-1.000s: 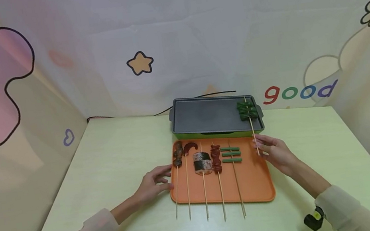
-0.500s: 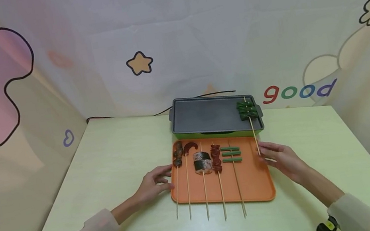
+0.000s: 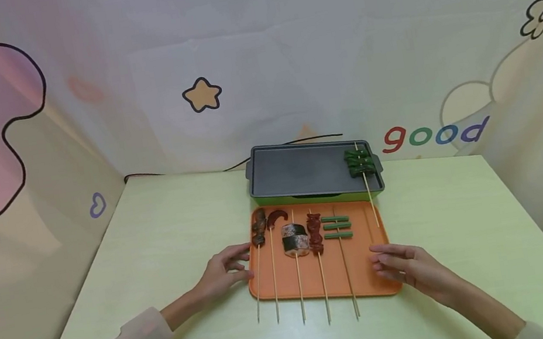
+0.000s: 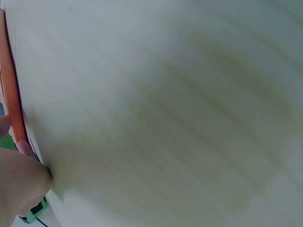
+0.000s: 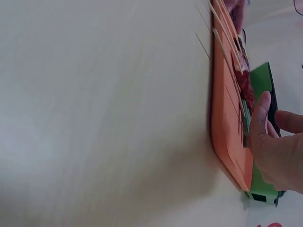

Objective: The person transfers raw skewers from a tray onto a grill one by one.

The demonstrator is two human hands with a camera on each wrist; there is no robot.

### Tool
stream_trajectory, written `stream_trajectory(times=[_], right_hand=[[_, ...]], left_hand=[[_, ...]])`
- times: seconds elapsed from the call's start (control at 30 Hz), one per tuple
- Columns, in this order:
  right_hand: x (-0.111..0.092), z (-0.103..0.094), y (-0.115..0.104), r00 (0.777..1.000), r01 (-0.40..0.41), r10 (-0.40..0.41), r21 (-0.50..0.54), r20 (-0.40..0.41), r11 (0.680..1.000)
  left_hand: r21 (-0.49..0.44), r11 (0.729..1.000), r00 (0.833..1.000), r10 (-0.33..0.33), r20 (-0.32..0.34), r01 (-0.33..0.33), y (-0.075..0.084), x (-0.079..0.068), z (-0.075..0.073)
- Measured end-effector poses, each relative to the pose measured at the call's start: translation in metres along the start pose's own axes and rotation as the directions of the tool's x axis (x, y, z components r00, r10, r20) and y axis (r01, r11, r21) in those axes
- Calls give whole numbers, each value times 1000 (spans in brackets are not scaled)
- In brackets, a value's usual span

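In the head view, my left hand [image 3: 220,272] rests against the left edge of the orange tray [image 3: 365,273], its fingers relaxed. My right hand [image 3: 418,271] hovers over the tray's right side, fingers loosely extended and holding nothing. On the tray lie a brown chunky skewer [image 3: 259,228], a dark red curled tentacle-like skewer [image 3: 277,218], a black-and-white roll skewer [image 3: 295,240], a red folded-meat skewer [image 3: 315,233] and a skewer with green sticks [image 3: 337,226]. A green leafy skewer [image 3: 360,164] lies on the grill's right end, its stick reaching over the tray.
Directly behind the tray stands the green grill [image 3: 304,171] with a dark flat top and side handles. Several skewer sticks stick out past the tray's front edge onto the pale table [image 3: 168,221]. A printed cloth wall [image 3: 257,77] encloses the back and sides.
My right hand has let go of the leafy skewer's stick and moved down and toward me along the tray's right side. That skewer stays on the grill; my left hand keeps its place.
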State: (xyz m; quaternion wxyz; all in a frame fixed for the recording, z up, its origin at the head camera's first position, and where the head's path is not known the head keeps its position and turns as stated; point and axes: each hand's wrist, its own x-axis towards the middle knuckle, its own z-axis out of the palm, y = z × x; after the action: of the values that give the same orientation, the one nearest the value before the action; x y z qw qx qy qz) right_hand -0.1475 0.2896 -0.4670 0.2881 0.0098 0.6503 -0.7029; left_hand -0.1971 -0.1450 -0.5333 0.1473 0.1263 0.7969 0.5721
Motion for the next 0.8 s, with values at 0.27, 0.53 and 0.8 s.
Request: stream_trajectory(times=[0.27, 0.53, 0.8], right_hand=[[-6, 17, 18, 992, -26, 26, -3, 126, 1000], [-3, 26, 23, 991, -38, 43, -38, 123, 999], [7, 32, 25, 989, -71, 75, -35, 125, 997]], left_hand=[[-15, 999, 999, 33, 10, -33, -2, 2, 2], [-11, 999, 999, 49, 8, -49, -1, 2, 2], [-9, 999, 999, 32, -6, -32, 2, 0, 1]])
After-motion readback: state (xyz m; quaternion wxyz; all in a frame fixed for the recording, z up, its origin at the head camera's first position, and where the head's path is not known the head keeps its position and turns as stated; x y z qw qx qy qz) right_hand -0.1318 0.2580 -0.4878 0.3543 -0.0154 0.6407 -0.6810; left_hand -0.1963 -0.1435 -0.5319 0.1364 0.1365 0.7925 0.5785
